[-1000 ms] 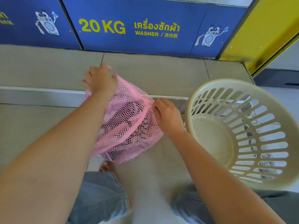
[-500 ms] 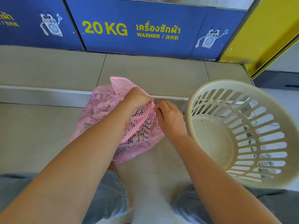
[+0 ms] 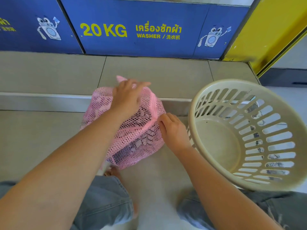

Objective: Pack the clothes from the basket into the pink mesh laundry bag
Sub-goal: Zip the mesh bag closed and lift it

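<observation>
The pink mesh laundry bag (image 3: pixel 132 141) stands on the tiled floor in front of me, bulging with clothes that show dark and pink through the mesh. My left hand (image 3: pixel 127 95) lies over the bag's top, fingers spread and pressing on the mesh. My right hand (image 3: pixel 172 130) pinches the bag's pink seam at its right side. The cream slotted basket (image 3: pixel 197 103) leans to the right of the bag, with nothing visible inside it.
A raised tiled step (image 3: pixel 49 100) runs across behind the bag. Blue washer panels marked 20 KG (image 3: pixel 103 30) stand on it. A yellow frame (image 3: pixel 265 39) rises at the right. My knees in grey jeans (image 3: pixel 106 205) are below the bag.
My left hand went from the bag's far left corner to the seam by my right hand, then up onto the bag's top. My right hand kept its pinch at the right side.
</observation>
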`<action>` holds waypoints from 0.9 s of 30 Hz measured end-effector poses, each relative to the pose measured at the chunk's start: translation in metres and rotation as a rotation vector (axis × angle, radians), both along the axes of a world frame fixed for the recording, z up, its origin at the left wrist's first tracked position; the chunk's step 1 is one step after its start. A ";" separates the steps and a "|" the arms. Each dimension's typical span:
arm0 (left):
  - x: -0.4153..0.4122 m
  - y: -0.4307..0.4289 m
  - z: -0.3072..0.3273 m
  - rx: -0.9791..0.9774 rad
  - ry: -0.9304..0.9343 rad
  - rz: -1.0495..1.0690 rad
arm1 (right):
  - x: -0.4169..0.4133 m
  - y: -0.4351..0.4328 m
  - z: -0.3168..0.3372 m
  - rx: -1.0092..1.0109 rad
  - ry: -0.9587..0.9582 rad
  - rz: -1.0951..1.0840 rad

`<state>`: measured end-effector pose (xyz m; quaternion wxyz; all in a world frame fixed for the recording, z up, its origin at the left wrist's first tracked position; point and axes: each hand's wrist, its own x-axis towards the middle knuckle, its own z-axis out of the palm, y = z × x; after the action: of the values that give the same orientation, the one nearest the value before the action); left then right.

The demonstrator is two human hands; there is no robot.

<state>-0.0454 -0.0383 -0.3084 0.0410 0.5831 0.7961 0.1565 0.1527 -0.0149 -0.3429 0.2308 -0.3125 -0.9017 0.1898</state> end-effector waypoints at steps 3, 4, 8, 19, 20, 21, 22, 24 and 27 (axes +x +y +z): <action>0.008 -0.012 -0.009 -0.191 0.111 -0.365 | -0.002 0.002 0.005 0.026 0.004 -0.009; 0.009 -0.014 -0.013 -0.236 0.120 -0.406 | -0.001 0.002 0.007 0.031 0.005 -0.007; 0.009 -0.016 -0.022 -0.310 0.121 -0.448 | 0.004 -0.001 0.007 0.035 -0.019 0.002; -0.003 0.003 0.004 -0.022 0.302 -0.026 | 0.003 -0.002 0.011 0.062 -0.030 -0.008; -0.008 0.004 0.005 -0.022 0.245 0.069 | 0.002 -0.003 0.011 0.071 -0.029 0.000; -0.011 0.004 0.005 -0.035 0.193 0.140 | 0.001 -0.005 0.011 0.074 -0.029 0.006; -0.012 0.003 0.005 -0.062 0.160 0.179 | 0.000 -0.007 0.010 0.076 -0.032 0.011; -0.010 0.000 0.000 -0.132 0.129 0.156 | 0.001 -0.010 0.007 0.078 -0.044 0.021; 0.000 -0.007 -0.007 -0.147 0.146 0.067 | 0.008 -0.010 0.003 0.059 -0.056 0.018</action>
<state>-0.0454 -0.0454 -0.3155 0.0205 0.5613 0.8254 0.0561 0.1603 -0.0248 -0.3400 0.2127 -0.3027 -0.9158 0.1564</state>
